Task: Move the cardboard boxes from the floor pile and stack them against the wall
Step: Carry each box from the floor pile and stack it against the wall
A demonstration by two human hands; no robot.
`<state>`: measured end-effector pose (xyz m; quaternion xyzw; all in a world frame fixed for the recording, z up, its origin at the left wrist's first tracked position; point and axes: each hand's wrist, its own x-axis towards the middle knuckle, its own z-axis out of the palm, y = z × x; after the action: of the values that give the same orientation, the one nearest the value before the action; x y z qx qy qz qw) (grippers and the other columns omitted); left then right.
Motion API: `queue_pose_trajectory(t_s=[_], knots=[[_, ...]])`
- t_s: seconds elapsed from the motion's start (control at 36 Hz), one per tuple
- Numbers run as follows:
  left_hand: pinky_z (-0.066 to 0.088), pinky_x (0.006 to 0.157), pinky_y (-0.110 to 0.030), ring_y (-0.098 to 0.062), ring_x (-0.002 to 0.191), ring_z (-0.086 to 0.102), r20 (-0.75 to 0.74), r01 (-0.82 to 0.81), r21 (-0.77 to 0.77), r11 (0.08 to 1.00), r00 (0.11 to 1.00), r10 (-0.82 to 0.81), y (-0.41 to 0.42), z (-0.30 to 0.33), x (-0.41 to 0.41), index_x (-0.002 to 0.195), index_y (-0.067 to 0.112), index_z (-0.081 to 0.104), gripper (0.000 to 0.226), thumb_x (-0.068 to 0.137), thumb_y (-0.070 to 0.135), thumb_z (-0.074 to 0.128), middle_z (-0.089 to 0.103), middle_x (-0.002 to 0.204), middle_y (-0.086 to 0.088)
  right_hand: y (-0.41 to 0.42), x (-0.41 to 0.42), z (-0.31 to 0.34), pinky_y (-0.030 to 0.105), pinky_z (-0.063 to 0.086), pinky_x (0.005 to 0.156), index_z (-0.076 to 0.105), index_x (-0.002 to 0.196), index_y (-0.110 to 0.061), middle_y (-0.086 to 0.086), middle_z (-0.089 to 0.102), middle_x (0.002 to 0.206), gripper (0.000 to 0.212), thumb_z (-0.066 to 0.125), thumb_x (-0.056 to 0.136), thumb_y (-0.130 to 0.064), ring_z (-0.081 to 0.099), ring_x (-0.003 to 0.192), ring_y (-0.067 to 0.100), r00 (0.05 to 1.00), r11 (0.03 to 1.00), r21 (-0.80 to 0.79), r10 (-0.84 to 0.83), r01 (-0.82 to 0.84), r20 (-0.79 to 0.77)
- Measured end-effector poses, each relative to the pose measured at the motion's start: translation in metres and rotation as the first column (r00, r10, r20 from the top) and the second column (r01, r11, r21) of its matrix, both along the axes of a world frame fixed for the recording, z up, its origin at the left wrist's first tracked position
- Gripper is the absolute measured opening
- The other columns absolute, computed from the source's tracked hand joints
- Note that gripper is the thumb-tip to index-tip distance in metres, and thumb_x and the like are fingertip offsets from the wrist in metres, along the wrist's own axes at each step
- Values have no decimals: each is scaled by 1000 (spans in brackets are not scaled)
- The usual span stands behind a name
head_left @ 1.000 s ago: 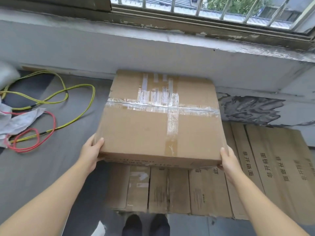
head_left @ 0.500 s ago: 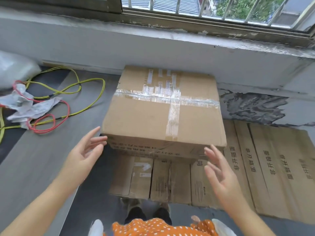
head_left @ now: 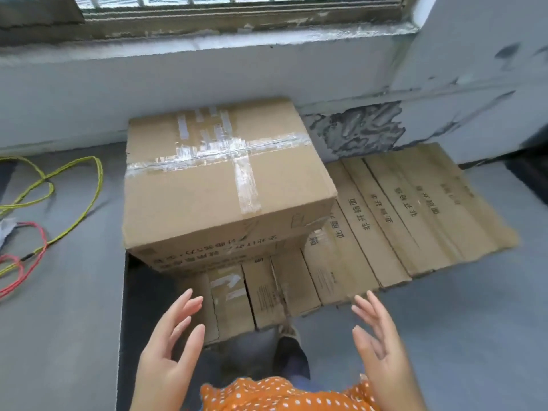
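the taped brown cardboard box (head_left: 225,185) sits on flattened cardboard sheets (head_left: 385,221) against the grey wall (head_left: 207,75); left hand (head_left: 169,351) and right hand (head_left: 382,348) hover empty, fingers spread. its near-left corner seems to overhang, so it could tip

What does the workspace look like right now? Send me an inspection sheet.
Surface: grey floor, with a darker strip near the feet.
Job's things: taped cardboard box sits on flattened cardboard sheets, close to the wall.
Clutter: crumpled white paper at the left edge.
Hands: left hand and right hand both open, clear of the box.
Cables: yellow cable and red cable loose on the floor, left.
Surroundings: barred window above a worn sill; peeling paint patch.
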<state>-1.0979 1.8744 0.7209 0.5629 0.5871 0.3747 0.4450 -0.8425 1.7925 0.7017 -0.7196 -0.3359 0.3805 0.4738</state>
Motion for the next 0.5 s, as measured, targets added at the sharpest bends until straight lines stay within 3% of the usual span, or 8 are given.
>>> queue_pose_trajectory(t_s=[0.08,0.17,0.22,0.31,0.36,0.42,0.5], knots=[[43,105,-37,-8,115,58,-15,128,4,992,992,-128,-1,-4,-12,107,70,52,44,81,35,61,63,117,21,-31,-24,1,19,48,84,45,125,-56,-37,54,120,50,57,87,-26,51,117,-11,989,988,21,-150,150,-8],[45,100,-21,-2,113,59,-17,249,10,968,968,-249,-5,-7,-20,113,64,54,43,81,36,60,65,115,21,-62,-44,-3,29,50,90,44,115,-63,-35,56,119,51,54,78,-30,52,115,-10,959,958,46,-282,282,-7],[43,99,-16,-2,113,59,-2,319,2,948,948,-319,-10,-11,-23,114,61,55,40,81,40,63,65,116,20,-82,-54,-4,24,50,91,46,112,-68,-33,57,120,50,63,85,-30,54,116,-7,942,939,66,-336,336,-12],[43,99,-17,-2,115,58,27,403,-11,915,915,-403,-16,-9,-23,114,60,56,44,88,27,64,65,117,19,-108,-68,-4,7,44,86,47,110,-72,-31,58,120,53,60,79,-31,57,115,-1,895,891,94,-446,443,5],[44,99,-21,-3,115,58,29,449,1,894,893,-448,-19,-5,-22,116,57,56,47,83,24,59,66,117,17,-120,-77,-2,6,44,86,47,115,-69,-30,59,120,47,66,72,-61,57,113,-2,863,858,109,-505,502,-6],[44,99,-24,-3,116,58,37,492,8,870,870,-492,-21,-2,-20,118,54,56,46,83,23,60,66,117,16,-133,-84,-2,7,45,87,46,117,-68,-30,59,120,62,63,59,-81,58,113,-4,834,826,132,-552,548,-13],[44,99,-24,-4,116,58,40,554,15,832,831,-554,-26,-1,-14,120,50,55,41,88,25,63,65,118,17,-149,-93,-3,8,46,86,48,116,-67,-28,60,121,54,66,66,-70,58,113,-2,783,769,170,-621,616,-27]])
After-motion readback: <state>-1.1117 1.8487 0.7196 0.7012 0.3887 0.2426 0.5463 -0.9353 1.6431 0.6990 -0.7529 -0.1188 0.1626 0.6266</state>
